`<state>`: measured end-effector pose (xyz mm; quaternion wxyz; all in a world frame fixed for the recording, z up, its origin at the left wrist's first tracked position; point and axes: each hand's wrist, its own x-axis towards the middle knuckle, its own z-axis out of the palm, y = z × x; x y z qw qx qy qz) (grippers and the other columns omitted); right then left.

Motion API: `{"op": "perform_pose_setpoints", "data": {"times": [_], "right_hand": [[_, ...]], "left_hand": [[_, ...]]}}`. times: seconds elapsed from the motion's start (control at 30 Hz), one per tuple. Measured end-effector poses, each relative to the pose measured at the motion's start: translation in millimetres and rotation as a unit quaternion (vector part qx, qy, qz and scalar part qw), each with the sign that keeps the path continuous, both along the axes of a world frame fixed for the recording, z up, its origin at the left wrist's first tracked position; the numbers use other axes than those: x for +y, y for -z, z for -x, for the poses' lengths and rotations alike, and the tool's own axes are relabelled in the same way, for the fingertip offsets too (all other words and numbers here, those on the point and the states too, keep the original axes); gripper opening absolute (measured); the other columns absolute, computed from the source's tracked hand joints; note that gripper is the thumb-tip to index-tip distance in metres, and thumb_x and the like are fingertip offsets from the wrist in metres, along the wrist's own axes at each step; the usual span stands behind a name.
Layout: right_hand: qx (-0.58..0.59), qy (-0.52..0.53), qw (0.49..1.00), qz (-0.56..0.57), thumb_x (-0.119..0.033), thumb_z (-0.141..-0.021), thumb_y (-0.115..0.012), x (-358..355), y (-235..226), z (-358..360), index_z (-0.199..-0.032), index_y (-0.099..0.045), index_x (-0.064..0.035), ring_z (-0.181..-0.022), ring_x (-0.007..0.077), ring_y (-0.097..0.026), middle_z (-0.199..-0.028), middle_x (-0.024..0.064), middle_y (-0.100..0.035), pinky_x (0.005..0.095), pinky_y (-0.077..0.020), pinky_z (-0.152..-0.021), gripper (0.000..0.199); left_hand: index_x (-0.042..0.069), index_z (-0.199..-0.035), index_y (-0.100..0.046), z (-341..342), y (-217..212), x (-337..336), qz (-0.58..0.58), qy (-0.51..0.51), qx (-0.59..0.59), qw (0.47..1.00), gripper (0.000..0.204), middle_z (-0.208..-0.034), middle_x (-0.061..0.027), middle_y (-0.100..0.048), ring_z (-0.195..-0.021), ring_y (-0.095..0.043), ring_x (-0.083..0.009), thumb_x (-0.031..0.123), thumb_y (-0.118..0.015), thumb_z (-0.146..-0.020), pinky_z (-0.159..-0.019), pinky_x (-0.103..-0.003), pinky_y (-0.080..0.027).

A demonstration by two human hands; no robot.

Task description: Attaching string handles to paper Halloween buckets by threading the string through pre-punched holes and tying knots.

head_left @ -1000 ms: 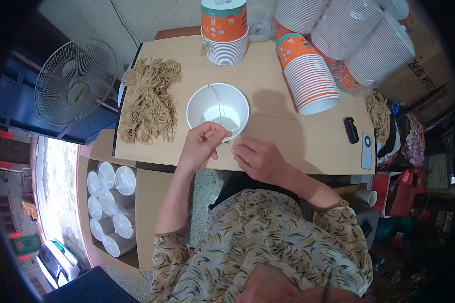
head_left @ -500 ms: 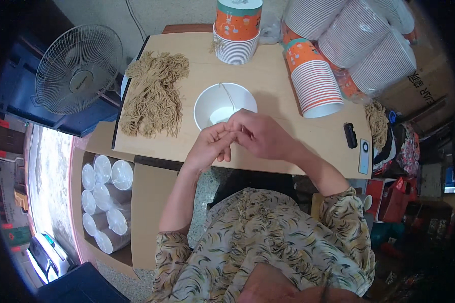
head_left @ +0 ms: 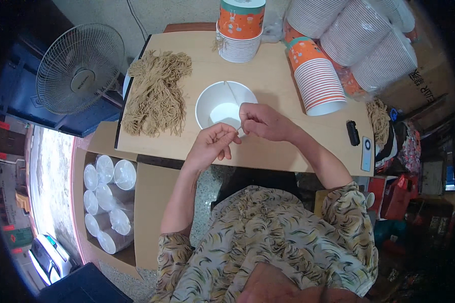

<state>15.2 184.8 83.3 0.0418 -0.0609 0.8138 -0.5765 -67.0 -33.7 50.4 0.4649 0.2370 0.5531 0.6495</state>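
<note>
One cord (head_left: 231, 92) runs over one white bowl (head_left: 204, 110) to the left hand (head_left: 210, 144) and right hand (head_left: 265, 122) by the bowl's near rim, each grip pinching cord. One tangled heap (head_left: 156, 96) lies left of the bowl, one tilted tub stack (head_left: 317, 81) right.

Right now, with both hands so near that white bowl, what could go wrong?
The left hand and right hand are close to the white bowl, so a bump might shift it.
The thin cord runs across it toward the right hand and could slip free.
The orange tub stack lies on its side, so a knock might roll it.
</note>
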Motion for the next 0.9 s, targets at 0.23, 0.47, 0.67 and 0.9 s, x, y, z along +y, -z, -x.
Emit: {"op": "perform_pose_setpoints", "data": {"times": [0.23,0.47,0.67,0.9], "right_hand": [[-0.02,0.01,0.999,0.042,-0.01,-0.091,-0.057,-1.5,-5.2,4.8,-0.086,-0.053,-0.0035,-0.062,0.0088,-0.054,-0.068,0.0006,-0.059,0.0277,-0.0437,-0.057,0.009],[-0.086,0.059,0.994,0.043,-0.007,-0.091,-0.06,0.1,-7.0,2.9,-0.092,-0.061,-0.0011,-0.062,0.0068,-0.056,-0.066,0.0001,-0.059,0.0234,-0.0453,-0.058,0.006],[-0.067,0.04,0.995,0.06,-0.011,-0.093,-0.059,1.5,-6.6,2.3,-0.093,-0.06,-0.0002,-0.061,0.0076,-0.056,-0.065,0.0009,-0.059,0.0249,-0.045,-0.057,0.011],[-0.092,0.062,0.99,0.084,-0.014,-0.095,-0.058,-6.8,-7.6,1.2,-0.095,-0.06,0.0005,-0.054,0.0069,-0.05,-0.062,0.0005,-0.056,0.0243,-0.0375,-0.049,0.015]], "left_hand": [[0.004,-0.107,-0.064,1.1,0.6,1.1,0.016,-0.02,0.015,1.0,0.014,-0.087,-0.0033,-0.07,-0.059,-0.06,-0.0056,0.017,-0.06,-0.101,-0.049,-0.019,-0.042],[0.004,-0.105,-0.065,-0.3,1.2,-0.3,0.02,-0.018,0.036,0.999,0.014,-0.082,-0.0023,-0.069,-0.062,-0.063,-0.007,0.017,-0.06,-0.101,-0.052,-0.019,-0.044],[0.005,-0.107,-0.066,-1.5,7.7,0.7,0.012,-0.033,0.029,0.999,0.017,-0.084,-0.0022,-0.069,-0.064,-0.064,-0.0069,0.021,-0.062,-0.101,-0.054,-0.018,-0.044],[0.004,-0.107,-0.067,-15.3,4.9,4.1,0.027,-0.092,0.134,0.986,0.017,-0.085,-0.0039,-0.071,-0.063,-0.064,-0.0066,0.018,-0.063,-0.1,-0.049,-0.019,-0.043]]}}
